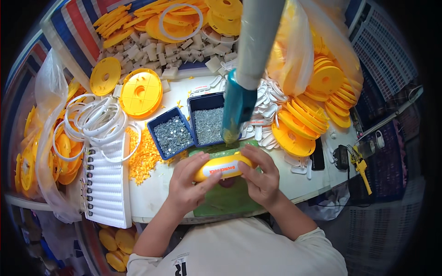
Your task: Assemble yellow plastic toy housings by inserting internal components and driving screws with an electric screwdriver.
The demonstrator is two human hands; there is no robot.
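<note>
Your left hand (188, 183) and right hand (258, 178) both grip the yellow casing (223, 167), one at each end, over the green mat (225, 198), just below the hanging teal screwdriver (237, 110) and screw trays (207, 124).

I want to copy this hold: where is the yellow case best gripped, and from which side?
Grip the yellow case at its two ends, a hand from each side. It lies long and flat across the green mat, as the left hand and right hand hold it.
</note>
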